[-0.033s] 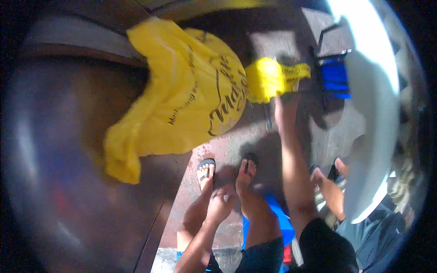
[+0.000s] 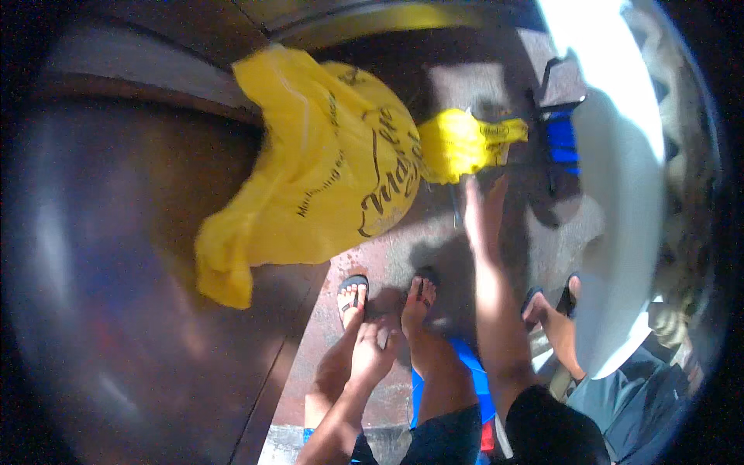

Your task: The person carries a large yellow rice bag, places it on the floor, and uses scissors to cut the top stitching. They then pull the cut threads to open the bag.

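Observation:
A large yellow plastic bag (image 2: 325,178) with black print lies slumped over the edge of a dark wooden surface (image 2: 132,263). Just right of it sits a smaller yellow bag (image 2: 461,143). My right hand (image 2: 484,213) is stretched out flat, its fingertips at the lower edge of the smaller bag, and I cannot tell whether they touch it. It grips nothing. My left hand (image 2: 373,353) rests on my left shin with loose fingers and holds nothing. Below are my feet in black flip-flops (image 2: 353,291).
A blue object in a black frame (image 2: 562,139) stands right of the small bag on the reddish floor (image 2: 387,256). Another person's leg and foot (image 2: 552,310) come in at the right, next to a bright white curved surface (image 2: 620,232).

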{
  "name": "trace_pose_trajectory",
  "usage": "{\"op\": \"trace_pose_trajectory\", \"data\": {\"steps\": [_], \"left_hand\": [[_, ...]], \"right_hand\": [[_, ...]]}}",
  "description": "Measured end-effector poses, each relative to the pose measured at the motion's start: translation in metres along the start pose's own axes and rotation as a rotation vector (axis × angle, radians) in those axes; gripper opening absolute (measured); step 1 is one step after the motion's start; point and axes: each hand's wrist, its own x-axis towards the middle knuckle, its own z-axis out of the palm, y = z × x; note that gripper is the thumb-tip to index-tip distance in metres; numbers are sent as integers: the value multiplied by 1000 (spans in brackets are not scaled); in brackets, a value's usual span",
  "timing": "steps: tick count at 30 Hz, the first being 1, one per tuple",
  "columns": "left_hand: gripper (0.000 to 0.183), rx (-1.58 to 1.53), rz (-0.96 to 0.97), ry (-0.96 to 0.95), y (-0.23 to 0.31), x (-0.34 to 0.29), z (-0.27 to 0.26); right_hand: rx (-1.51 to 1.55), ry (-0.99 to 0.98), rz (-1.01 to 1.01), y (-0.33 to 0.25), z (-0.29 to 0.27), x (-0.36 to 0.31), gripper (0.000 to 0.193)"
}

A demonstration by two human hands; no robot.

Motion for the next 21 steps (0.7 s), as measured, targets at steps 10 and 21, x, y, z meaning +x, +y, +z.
{"op": "trace_pose_trajectory", "data": {"steps": [10,21], "left_hand": [[88,751,38,774,190,92,-173],[71,24,106,437,73,110,-105]], "right_hand": [[-43,-580,-767,-333,85,-23,78],[418,-394,-135,-229,61,-6,37]]}}
